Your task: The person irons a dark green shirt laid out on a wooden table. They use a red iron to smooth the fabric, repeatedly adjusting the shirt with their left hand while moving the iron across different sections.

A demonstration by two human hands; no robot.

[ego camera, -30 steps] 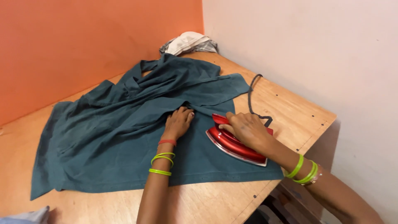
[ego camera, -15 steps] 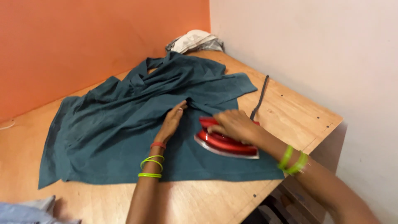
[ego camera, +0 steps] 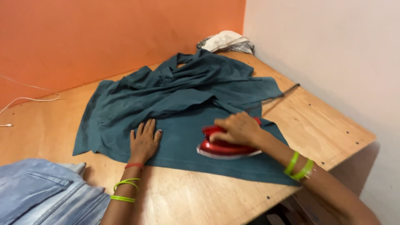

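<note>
A dark teal garment [ego camera: 179, 104] lies spread over the wooden table [ego camera: 316, 121], flat near me and rumpled at the back. My left hand [ego camera: 143, 141] rests flat on the garment's near left part, fingers apart and palm down. My right hand [ego camera: 237, 128] grips the handle of a red iron [ego camera: 223, 148], which sits sole-down on the cloth to the right of my left hand. The iron's dark cord [ego camera: 277, 99] runs away over the table toward the right wall. Green bangles ring both wrists.
Light blue denim [ego camera: 41, 191] lies folded at the near left corner. A bundle of pale cloth [ego camera: 225, 41] sits in the far corner, where the orange wall meets the white wall. A thin white cable [ego camera: 25, 100] trails at far left. The table's right edge drops off near my right arm.
The iron has slid left across the garment under my right hand. My left hand moved left and flattened onto the cloth. The view shifted, bringing the denim into sight.
</note>
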